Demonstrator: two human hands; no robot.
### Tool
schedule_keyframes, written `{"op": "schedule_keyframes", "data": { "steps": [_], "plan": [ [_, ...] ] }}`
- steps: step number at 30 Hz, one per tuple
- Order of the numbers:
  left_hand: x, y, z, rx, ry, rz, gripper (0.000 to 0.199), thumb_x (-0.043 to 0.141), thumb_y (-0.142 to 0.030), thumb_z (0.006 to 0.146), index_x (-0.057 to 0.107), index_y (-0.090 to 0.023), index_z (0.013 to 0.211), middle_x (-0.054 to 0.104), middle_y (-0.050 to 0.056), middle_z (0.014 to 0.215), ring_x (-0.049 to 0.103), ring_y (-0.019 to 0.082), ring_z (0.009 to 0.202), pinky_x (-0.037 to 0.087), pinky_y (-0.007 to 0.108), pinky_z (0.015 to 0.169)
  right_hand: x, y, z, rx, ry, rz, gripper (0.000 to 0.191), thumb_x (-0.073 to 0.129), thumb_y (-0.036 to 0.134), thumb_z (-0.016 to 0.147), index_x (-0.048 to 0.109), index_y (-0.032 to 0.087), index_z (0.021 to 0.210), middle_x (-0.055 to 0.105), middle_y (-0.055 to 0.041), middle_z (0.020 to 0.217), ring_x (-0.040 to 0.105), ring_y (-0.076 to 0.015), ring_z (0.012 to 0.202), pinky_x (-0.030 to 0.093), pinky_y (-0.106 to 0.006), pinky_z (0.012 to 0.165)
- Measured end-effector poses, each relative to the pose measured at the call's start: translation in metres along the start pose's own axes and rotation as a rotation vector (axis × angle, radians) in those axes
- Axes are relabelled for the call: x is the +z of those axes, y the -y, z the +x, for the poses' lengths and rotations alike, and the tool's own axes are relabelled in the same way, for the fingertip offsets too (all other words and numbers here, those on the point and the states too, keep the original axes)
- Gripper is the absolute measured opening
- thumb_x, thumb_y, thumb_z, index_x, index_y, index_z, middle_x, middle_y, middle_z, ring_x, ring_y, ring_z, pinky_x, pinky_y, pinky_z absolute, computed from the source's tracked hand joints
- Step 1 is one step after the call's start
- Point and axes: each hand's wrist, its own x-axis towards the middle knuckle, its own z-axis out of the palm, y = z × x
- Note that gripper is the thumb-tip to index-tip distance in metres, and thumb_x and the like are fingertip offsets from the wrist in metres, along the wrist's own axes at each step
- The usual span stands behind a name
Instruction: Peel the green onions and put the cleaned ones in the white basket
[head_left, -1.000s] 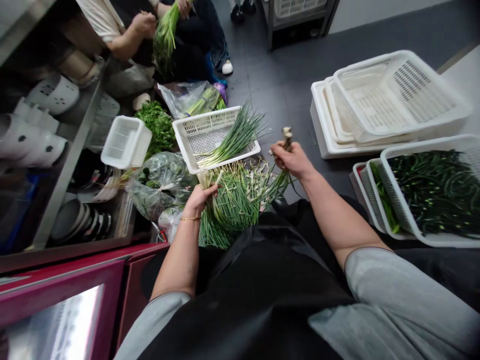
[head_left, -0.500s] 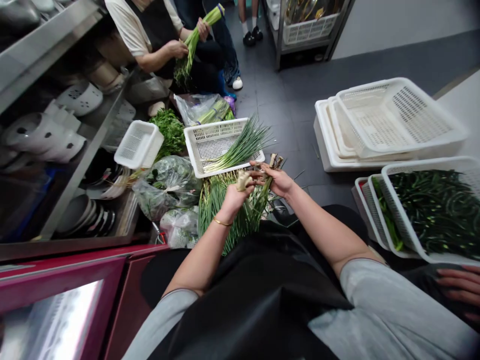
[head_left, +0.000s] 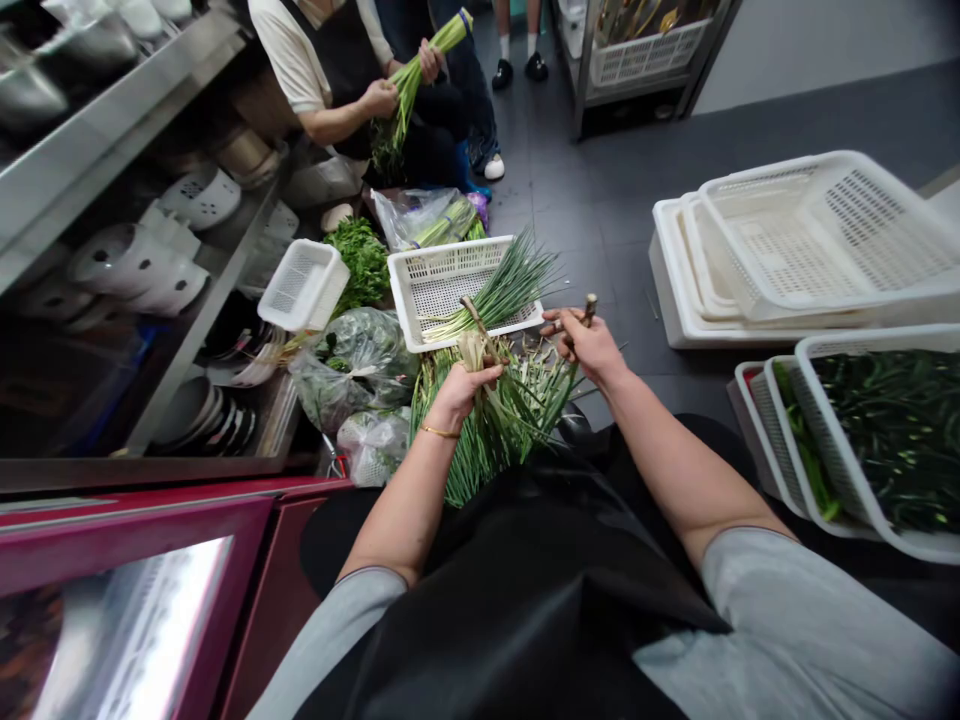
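My left hand (head_left: pixel 466 388) is closed around a few scallions (head_left: pixel 471 350), their pale ends up. A brown, withered-looking stalk (head_left: pixel 475 318) sticks up beside them. My right hand (head_left: pixel 592 345) stands apart to the right, closed on a scallion with a brown end (head_left: pixel 590 304) that points up; green leaves trail below. Under both hands lies a heap of scallions (head_left: pixel 465 455). Just beyond, a white perforated basket (head_left: pixel 409 270) holds a bunch of scallions (head_left: pixel 510 285) with pale ends toward the left.
Bagged greens (head_left: pixel 356 360), leafy herbs (head_left: pixel 358 262) and a small white basket (head_left: pixel 304 285) lie left, beside a metal shelf (head_left: pixel 217 290) of dishes. Stacked white baskets (head_left: pixel 810 235) and a basket of dark green vegetables (head_left: pixel 892 430) stand right. A co-worker (head_left: pixel 337 70) holds celery-like stalks (head_left: pixel 420 75).
My hands, close together before, have moved apart, the right one going right with a brown-ended scallion. The whole view has shifted slightly. A hand at the right edge is out of view now.
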Motion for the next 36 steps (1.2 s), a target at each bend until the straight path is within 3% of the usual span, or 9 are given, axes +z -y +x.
{"op": "schedule_keyframes", "data": {
  "steps": [5,8,11,16,20,23,27,31,36],
  "plan": [
    [-0.005,-0.008,0.008,0.002,0.006,0.003,0.038,0.087,-0.031,0.049,0.067,-0.012,0.074,0.058,0.001,0.062,0.047,0.009,0.054,0.035,0.024,0.050,0.030,-0.016,-0.016,-0.137,0.294,-0.502,0.024,0.073,0.031,0.068,0.073,0.015,0.087,0.068,-0.0015,0.079,0.059,-0.0139,0.070,0.043,-0.025,0.066],
    [0.000,-0.006,0.011,0.004,-0.050,0.035,0.037,0.088,-0.030,0.047,0.062,-0.013,0.067,0.055,-0.001,0.058,0.046,0.009,0.052,0.034,0.024,0.050,0.044,-0.026,-0.023,-0.233,0.283,-0.617,0.017,0.068,0.025,0.072,0.073,0.015,0.085,0.068,-0.0025,0.080,0.059,-0.0149,0.072,0.041,-0.025,0.068],
    [0.001,-0.006,0.011,0.047,-0.053,0.090,0.035,0.087,-0.028,0.048,0.059,-0.014,0.063,0.053,-0.002,0.057,0.045,0.009,0.052,0.033,0.023,0.049,0.039,-0.028,-0.021,-0.283,0.300,-0.625,0.016,0.061,0.027,0.079,0.071,0.015,0.076,0.064,-0.0007,0.068,0.053,-0.0124,0.063,0.037,-0.024,0.063],
    [-0.004,-0.013,0.009,0.027,0.020,0.126,0.034,0.086,-0.030,0.052,0.063,-0.012,0.070,0.058,0.000,0.062,0.048,0.009,0.054,0.036,0.022,0.048,0.021,-0.015,-0.015,-0.256,0.451,-0.606,0.033,0.054,0.039,0.084,0.062,0.015,0.063,0.054,0.0018,0.055,0.044,-0.0095,0.052,0.032,-0.023,0.055],
    [-0.004,-0.011,0.010,0.004,-0.021,0.080,0.037,0.087,-0.031,0.052,0.063,-0.012,0.072,0.058,-0.001,0.062,0.048,0.009,0.052,0.036,0.022,0.047,0.026,-0.013,-0.018,-0.208,0.415,-0.572,0.024,0.061,0.038,0.079,0.064,0.015,0.075,0.059,0.0008,0.065,0.048,-0.0106,0.058,0.034,-0.023,0.058],
    [-0.002,-0.005,0.011,-0.030,-0.069,0.070,0.039,0.088,-0.032,0.050,0.062,-0.013,0.072,0.059,-0.001,0.062,0.049,0.009,0.051,0.037,0.022,0.046,0.034,-0.019,-0.021,-0.206,0.412,-0.643,0.020,0.065,0.034,0.074,0.058,0.016,0.067,0.054,0.0021,0.060,0.047,-0.0108,0.058,0.033,-0.023,0.059],
    [0.000,0.002,0.006,-0.021,0.052,0.042,0.042,0.088,-0.035,0.050,0.064,-0.012,0.076,0.059,-0.001,0.064,0.047,0.007,0.048,0.034,0.021,0.041,0.033,-0.018,-0.021,-0.186,0.429,-0.538,0.034,0.055,0.042,0.081,0.049,0.017,0.057,0.045,0.0035,0.052,0.041,-0.0097,0.052,0.031,-0.023,0.054],
    [-0.002,0.009,0.000,-0.058,0.062,0.022,0.044,0.087,-0.032,0.051,0.065,-0.012,0.085,0.061,0.000,0.066,0.053,0.010,0.051,0.031,0.019,0.039,0.014,0.000,-0.015,-0.261,0.317,-0.598,0.035,0.053,0.044,0.081,0.053,0.016,0.059,0.047,0.0026,0.053,0.042,-0.0100,0.053,0.031,-0.023,0.055],
    [-0.018,0.014,-0.004,-0.134,0.048,0.098,0.041,0.085,-0.029,0.051,0.065,-0.012,0.083,0.062,0.001,0.062,0.056,0.012,0.052,0.031,0.019,0.039,-0.030,0.022,-0.005,-0.361,0.041,-0.785,0.032,0.053,0.041,0.081,0.052,0.018,0.060,0.048,0.0014,0.055,0.043,-0.0115,0.056,0.030,-0.024,0.056]
  ]
}}
